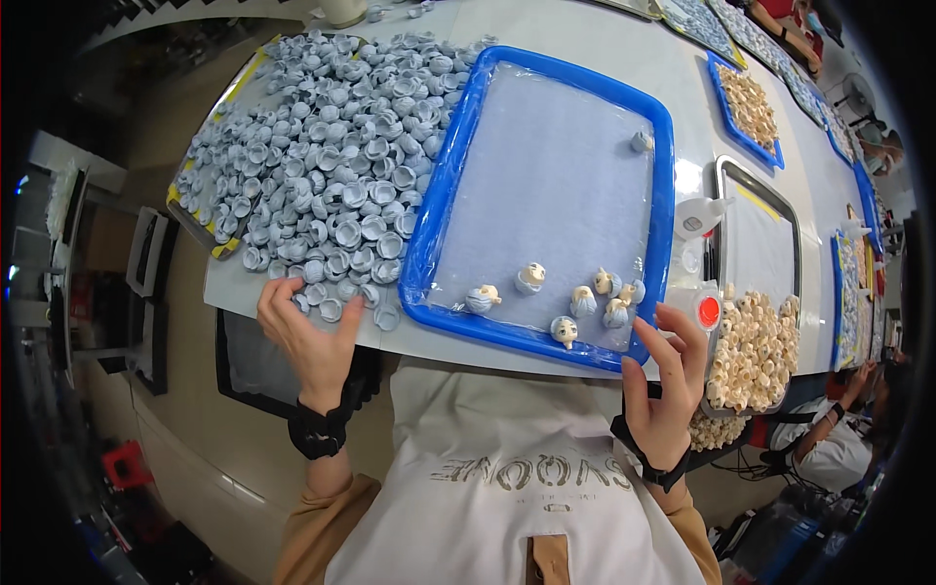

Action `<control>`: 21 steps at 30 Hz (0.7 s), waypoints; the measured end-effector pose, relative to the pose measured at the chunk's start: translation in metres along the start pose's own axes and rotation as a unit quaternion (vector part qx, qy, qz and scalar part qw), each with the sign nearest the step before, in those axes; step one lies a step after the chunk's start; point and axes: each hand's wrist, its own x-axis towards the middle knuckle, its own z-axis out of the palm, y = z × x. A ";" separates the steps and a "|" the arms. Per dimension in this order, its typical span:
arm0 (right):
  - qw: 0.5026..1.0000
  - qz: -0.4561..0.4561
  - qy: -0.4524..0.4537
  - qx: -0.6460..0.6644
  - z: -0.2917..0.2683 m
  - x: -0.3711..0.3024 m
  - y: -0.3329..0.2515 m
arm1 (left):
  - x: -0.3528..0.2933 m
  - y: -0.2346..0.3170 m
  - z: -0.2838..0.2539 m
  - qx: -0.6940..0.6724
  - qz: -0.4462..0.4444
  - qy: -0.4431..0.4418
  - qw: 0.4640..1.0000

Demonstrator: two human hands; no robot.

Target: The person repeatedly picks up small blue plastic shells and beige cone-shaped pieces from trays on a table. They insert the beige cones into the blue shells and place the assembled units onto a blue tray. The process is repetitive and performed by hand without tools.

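Observation:
My left hand point(310, 341) reaches over the near edge of a large heap of grey-blue hollow hair shells point(336, 166). Its thumb and fingers are spread around a few shells, touching or nearly touching them; no firm grip shows. At the near right corner of a blue tray point(664, 200), my right hand point(668, 385) has its fingers bent and apart, with nothing visible between them. Several small cream doll heads with grey-blue hair, such as one head point(531, 278) and another point(564, 331), lie toward the tray's near side. A lone grey-blue piece point(641, 141) rests near its far right.
Right of the blue tray stand a white squeeze bottle point(700, 216), a container with a red centre point(709, 312) and a metal tray point(798, 229) holding cream head pieces point(756, 351). Farther off is another blue tray point(717, 93) of cream pieces. Other people work at right.

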 end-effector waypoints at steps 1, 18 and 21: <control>1.000 0.001 0.002 0.003 0.000 -0.001 0.000 | 0.000 -0.003 0.000 -0.014 0.004 0.003 1.000; 0.977 0.077 0.154 -0.124 -0.079 0.001 0.027 | 0.002 -0.048 0.004 -0.097 0.018 0.142 0.985; 0.934 0.256 0.205 -0.145 -0.132 -0.002 0.095 | 0.014 0.008 -0.045 -0.749 -0.175 -0.020 0.639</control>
